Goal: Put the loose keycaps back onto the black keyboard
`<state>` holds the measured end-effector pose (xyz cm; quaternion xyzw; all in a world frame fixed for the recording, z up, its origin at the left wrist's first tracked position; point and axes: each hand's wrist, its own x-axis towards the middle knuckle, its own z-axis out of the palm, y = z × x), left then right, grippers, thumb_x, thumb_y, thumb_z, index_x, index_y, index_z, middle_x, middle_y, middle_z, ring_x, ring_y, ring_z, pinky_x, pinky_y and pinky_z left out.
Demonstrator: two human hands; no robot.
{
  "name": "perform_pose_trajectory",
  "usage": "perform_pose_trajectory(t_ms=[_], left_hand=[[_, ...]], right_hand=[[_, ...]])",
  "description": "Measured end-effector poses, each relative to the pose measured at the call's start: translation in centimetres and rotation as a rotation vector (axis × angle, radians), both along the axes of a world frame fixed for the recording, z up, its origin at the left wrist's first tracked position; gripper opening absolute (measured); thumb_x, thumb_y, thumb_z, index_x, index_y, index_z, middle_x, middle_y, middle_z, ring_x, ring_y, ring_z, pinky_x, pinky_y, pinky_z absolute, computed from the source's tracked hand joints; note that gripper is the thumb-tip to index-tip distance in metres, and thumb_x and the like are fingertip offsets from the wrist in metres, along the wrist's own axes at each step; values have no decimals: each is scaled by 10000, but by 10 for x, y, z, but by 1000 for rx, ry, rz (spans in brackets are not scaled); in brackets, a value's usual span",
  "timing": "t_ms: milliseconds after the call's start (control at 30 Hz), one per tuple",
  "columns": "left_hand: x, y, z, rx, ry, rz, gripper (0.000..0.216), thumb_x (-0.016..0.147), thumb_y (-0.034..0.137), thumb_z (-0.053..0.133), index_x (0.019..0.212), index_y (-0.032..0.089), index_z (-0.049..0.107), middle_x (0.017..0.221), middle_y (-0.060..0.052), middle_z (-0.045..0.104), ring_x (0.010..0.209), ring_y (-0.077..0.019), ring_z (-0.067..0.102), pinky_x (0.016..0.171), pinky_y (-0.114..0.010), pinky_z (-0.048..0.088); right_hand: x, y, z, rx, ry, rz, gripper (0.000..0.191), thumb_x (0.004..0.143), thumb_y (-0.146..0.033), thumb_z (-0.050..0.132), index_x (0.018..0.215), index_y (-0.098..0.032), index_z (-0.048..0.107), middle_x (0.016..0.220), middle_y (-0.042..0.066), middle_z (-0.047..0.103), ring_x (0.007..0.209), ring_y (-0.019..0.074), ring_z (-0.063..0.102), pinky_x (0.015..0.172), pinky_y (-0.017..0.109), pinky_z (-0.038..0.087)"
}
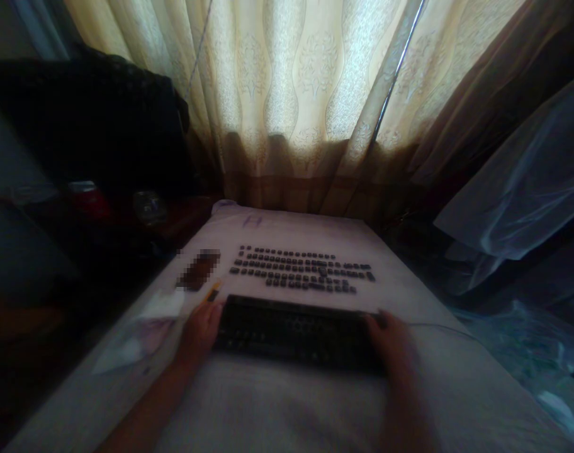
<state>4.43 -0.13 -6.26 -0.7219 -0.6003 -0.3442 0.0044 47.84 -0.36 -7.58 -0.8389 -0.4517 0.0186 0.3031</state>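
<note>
A black computer keyboard (296, 336) lies crosswise in front of me, and most of its face looks dark and blurred. My left hand (199, 330) is closed on its left end. At the opposite end my right hand (388, 340) grips the keyboard, thumb on top and the other fingers hidden. Beyond it, loose black keycaps (287, 259) are set out in rows on the pale cloth. A yellow and black tool (213, 292), too blurred to name, rests just past my left hand.
A pale cloth covers the table (306, 229). On its left are a pixelated brown object (199, 270) and a crumpled white and pink bag or cloth (145, 333). A thin cable (442, 327) runs off to the right. Behind stands a patterned curtain (310, 75); a dark screen-like shape (89, 126) is at left.
</note>
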Motion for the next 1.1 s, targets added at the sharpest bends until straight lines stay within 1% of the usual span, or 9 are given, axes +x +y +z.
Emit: perform_pose_trajectory(t_ms=[200, 300, 400, 467, 567, 700, 800, 933, 1100], left_hand=[[-3, 0, 2, 84, -6, 22, 463, 1008, 407, 302, 982, 206, 717, 975, -80, 766, 935, -241, 717, 857, -373, 573], [-4, 4, 5, 132, 16, 11, 422, 999, 386, 334, 998, 206, 716, 985, -90, 759, 936, -252, 712, 856, -407, 571], [5, 22, 12, 135, 71, -55, 342, 971, 331, 400, 991, 213, 720, 979, -91, 757, 937, -253, 703, 875, -428, 553], [17, 42, 19, 99, 122, -127, 279, 946, 291, 460, 996, 216, 724, 988, -75, 756, 954, -245, 693, 905, -432, 533], [41, 76, 30, 0, 210, -246, 206, 903, 226, 556, 1007, 226, 734, 1011, -47, 755, 955, -235, 688, 875, -400, 531], [66, 107, 38, -123, 307, -348, 217, 858, 176, 635, 1050, 215, 728, 996, -51, 748, 926, -230, 689, 829, -364, 525], [75, 117, 36, -196, 359, -382, 193, 837, 167, 667, 1017, 209, 726, 970, -61, 739, 940, -258, 680, 833, -395, 506], [78, 123, 31, -268, 389, -400, 125, 878, 207, 647, 987, 197, 708, 985, -71, 728, 954, -265, 668, 842, -407, 482], [82, 129, 35, -314, 411, -440, 77, 887, 214, 648, 923, 209, 717, 945, -48, 734, 909, -249, 683, 812, -375, 493]], right_hand=[[-9, -1, 6, 61, -13, -23, 486, 813, -452, 497, 1136, -161, 715, 1134, 200, 694, 1034, 342, 652, 857, 497, 495], [-19, -1, 11, 97, -39, -34, 492, 820, -421, 462, 1164, -160, 697, 1249, 208, 646, 1157, 367, 590, 917, 542, 464], [-33, 1, 16, 169, -100, -21, 502, 832, -391, 422, 1171, -133, 686, 1336, 223, 583, 1245, 384, 521, 975, 574, 423], [-40, 3, 17, 233, -148, 18, 490, 842, -382, 402, 1134, -121, 697, 1324, 224, 584, 1252, 375, 512, 1002, 565, 409], [-47, 7, 15, 319, -186, 96, 459, 861, -385, 385, 1059, -129, 712, 1274, 213, 611, 1233, 357, 525, 1020, 545, 407], [-47, 9, 10, 394, -216, 176, 412, 879, -383, 405, 1019, -146, 711, 1221, 197, 644, 1169, 341, 570, 1001, 516, 444], [-48, 8, 9, 384, -224, 210, 386, 893, -389, 416, 1027, -169, 703, 1205, 177, 655, 1151, 330, 584, 996, 505, 457], [-52, 4, 10, 338, -265, 248, 357, 912, -396, 419, 1006, -189, 695, 1201, 166, 665, 1133, 332, 601, 989, 524, 470], [-54, 0, 19, 415, -402, 320, 293, 947, -376, 482, 1021, -185, 692, 1166, 159, 681, 1071, 339, 639, 920, 547, 515]])
